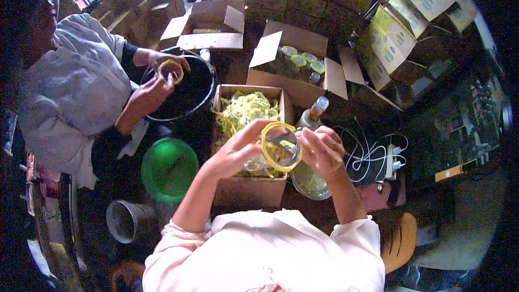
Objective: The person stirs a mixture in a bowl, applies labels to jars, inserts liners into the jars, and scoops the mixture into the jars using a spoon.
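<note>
Between my hands is a clear round container with a yellow band around its rim; its open or see-through face is turned up towards me. My left hand grips its left side, thumb and fingers around the edge. At the right edge of the rim, the fingers of my right hand are pinched together. Below the container stands a cardboard box heaped with crumpled yellow and clear strips. A bottle with a clear cap stands just behind my right hand, and a wide clear vessel lies partly under it.
At left a co-worker's hands hold a similar yellow-rimmed container over a dark tub. A green bowl and a bucket stand at left. An open carton holds several yellow-topped containers. White cables reach a power strip.
</note>
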The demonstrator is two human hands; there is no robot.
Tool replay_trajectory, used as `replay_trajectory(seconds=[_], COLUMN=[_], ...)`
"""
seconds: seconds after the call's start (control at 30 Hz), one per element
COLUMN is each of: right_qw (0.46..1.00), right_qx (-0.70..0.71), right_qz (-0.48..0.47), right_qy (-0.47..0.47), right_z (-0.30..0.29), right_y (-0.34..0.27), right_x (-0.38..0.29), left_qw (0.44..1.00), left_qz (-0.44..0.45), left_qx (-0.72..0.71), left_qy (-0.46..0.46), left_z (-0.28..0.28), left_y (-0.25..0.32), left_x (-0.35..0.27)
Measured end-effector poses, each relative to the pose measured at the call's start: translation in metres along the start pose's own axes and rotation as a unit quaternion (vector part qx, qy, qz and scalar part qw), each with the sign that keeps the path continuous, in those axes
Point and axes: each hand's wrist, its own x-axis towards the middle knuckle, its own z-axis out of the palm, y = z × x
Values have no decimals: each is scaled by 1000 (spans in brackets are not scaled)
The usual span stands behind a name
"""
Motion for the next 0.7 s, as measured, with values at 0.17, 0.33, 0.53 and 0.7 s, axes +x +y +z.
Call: replay_trajectory(seconds=[0.17, 0.33, 0.53, 0.7], right_qw=[999, 999, 998, 998], right_qx=[-29, -11, 1, 19], right_qz=[-15, -21, -2, -35], right_qy=[-28, -42, -59, -44], right_z=[10, 16, 14, 14], right_y=[3, 9, 13, 22], right_x=[11, 7, 3, 2], left_qw=[956, 900, 893, 902], left_qz=[125, 95, 109, 87], left_qx=[259, 354, 366, 363], left_qy=[62, 237, 237, 219], left_z=[16, 24, 26, 20], left_y=[2, -10, -10, -17], left_x=[3, 10, 14, 19])
